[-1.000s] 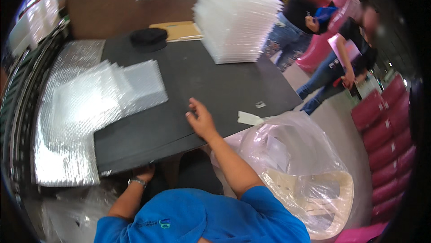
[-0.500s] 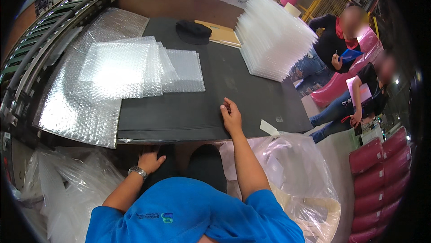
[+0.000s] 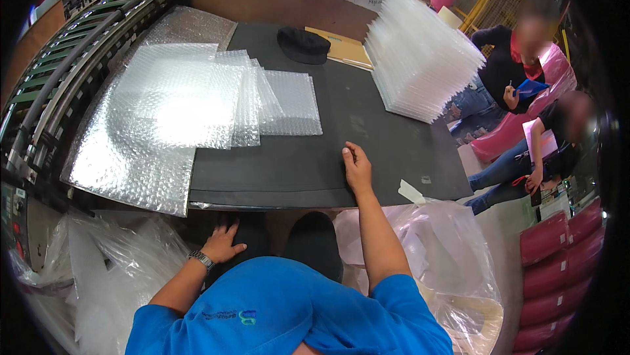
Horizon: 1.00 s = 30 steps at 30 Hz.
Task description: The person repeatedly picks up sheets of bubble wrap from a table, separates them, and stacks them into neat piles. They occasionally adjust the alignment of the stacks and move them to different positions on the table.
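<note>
My left hand [image 3: 223,245], with a metal watch on its wrist, lies fingers spread on my dark-trousered leg below the table edge. My right hand [image 3: 357,168] rests near the front of the dark tabletop [image 3: 295,178], its fingers loosely bent and nothing visible in it. Left of that hand, several clear bubble-wrap bags [image 3: 292,102] overlap in a fanned pile. Their left part lies over a silvery bubble-wrap sheet [image 3: 131,181], where glare hides detail. Neither hand touches the bags.
A tall stack of clear bubble-wrap bags [image 3: 420,60] stands at the back right, beside a black cap [image 3: 303,45] and cardboard [image 3: 341,46]. A roller conveyor [image 3: 72,46] runs along the left. Plastic bags [image 3: 446,243] crowd below the table. Two people [image 3: 502,86] stand at right.
The view has shifted, moving the scene rightward. Another bubble-wrap bag now shows at the pile's upper left. My left hand's fingers are more spread; my right hand stays by the table edge.
</note>
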Motion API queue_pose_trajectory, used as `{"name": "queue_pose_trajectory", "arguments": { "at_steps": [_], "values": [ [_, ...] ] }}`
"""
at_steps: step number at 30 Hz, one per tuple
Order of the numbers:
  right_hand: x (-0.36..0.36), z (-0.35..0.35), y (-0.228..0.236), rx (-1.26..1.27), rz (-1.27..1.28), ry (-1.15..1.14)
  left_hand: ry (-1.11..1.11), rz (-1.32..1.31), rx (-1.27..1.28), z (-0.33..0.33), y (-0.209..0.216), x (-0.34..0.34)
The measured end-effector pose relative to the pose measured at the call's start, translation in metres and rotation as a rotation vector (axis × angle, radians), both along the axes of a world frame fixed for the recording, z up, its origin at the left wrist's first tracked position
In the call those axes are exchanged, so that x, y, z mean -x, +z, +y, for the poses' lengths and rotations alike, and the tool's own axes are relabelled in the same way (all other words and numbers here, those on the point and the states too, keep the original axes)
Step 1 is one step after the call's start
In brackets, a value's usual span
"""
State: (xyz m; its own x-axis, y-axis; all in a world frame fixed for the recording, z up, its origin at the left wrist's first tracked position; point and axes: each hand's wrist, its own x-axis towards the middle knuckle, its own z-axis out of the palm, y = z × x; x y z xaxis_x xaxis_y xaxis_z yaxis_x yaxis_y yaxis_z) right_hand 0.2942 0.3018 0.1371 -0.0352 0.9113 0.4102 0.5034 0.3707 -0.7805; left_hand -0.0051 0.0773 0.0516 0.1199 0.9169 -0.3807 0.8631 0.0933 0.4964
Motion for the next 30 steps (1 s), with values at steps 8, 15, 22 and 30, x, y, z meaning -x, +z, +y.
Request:
{"name": "queue_pose_trajectory", "arguments": {
  "at_steps": [8, 15, 22, 30],
  "values": [
    [0.005, 0.000, 0.004, 0.016, 0.007, -0.014, -0.025, -0.024, 0.083, 0.006, 0.030, -0.003],
    [-0.002, 0.003, -0.006, 0.094, 0.026, -0.016, -0.233, -0.793, 0.264, 0.002, 0.148, 0.013],
    [0.048, 0.010, 0.053, 0.293, 0.152, 0.232, 0.278, -0.705, -0.575, 0.062, 0.227, 0.101],
    [0.161, 0.084, 0.058, 0.550, 0.277, 0.311, 0.861, 0.654, -0.527, 0.162, 0.191, 0.196]
  ]
}}
